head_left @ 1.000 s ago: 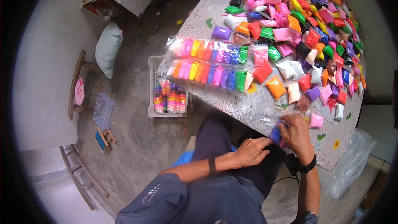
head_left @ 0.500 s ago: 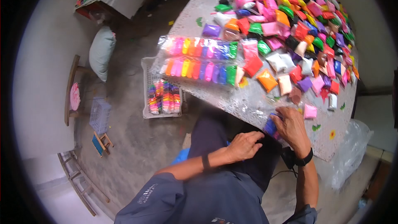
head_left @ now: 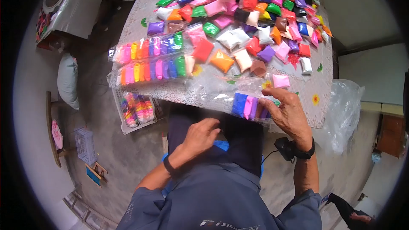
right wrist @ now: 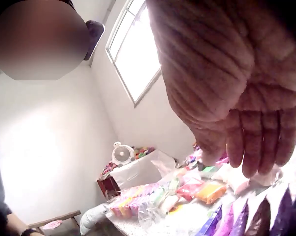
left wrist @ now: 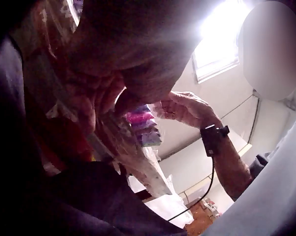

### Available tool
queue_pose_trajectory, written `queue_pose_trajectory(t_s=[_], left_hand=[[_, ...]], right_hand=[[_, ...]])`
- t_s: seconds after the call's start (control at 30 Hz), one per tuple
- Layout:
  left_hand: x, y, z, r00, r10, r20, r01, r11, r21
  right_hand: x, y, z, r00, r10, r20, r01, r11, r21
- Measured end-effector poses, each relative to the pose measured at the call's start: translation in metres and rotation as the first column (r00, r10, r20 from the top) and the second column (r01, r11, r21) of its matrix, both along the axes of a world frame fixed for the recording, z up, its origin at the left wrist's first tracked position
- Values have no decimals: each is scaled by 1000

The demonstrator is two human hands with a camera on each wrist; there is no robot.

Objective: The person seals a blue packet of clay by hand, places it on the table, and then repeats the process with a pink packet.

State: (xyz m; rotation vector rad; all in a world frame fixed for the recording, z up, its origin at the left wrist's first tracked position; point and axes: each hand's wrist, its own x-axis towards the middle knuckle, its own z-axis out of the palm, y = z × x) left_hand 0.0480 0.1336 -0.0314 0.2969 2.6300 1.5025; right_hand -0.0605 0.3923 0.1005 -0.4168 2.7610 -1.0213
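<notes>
A clear plastic bag [head_left: 213, 90] lies along the table's near edge, with a row of small blue, pink, purple and brown packets [head_left: 247, 106] at its right end. My right hand [head_left: 289, 113] is over the right end of that row, thumb apart from the fingers. In the right wrist view its fingers [right wrist: 253, 142] reach out straight above the upright packets [right wrist: 226, 221]. My left hand [head_left: 202, 135] hovers over the lap, away from the packets, fingers loosely bent and holding nothing. A pink packet [head_left: 280, 81] lies just beyond the right hand.
Two filled clear bags of coloured packets [head_left: 155, 70] lie at the table's left. Loose packets [head_left: 238, 8] are heaped across the back. Beside the table, a floor basket [head_left: 123, 123] holds more packed rows. A crumpled plastic sheet [head_left: 343, 115] hangs off the right edge.
My left hand has drawn back from the packets to the left, over the lap. The right hand has spread over the row, exposing more of it. The head view has turned right.
</notes>
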Motion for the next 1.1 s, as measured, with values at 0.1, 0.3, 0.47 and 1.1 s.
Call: queue_pose_trajectory(t_s=[0.1,0.3,0.47,1.1], left_hand=[[0,-15,0,1000,24,-4,-24,993,-112],[3,-34,-4,996,75,50,-62,972,-226],[9,-45,-32,998,60,1,-58,963,-264],[2,-54,-57,966,197,170,-200,980,1]], right_hand=[[9,23,4,995,-101,8,101,993,-65],[7,73,7,964,-237,123,236,972,23],[-9,107,-17,965,-253,72,247,965,89],[-47,125,-52,967,-254,-21,254,955,155]])
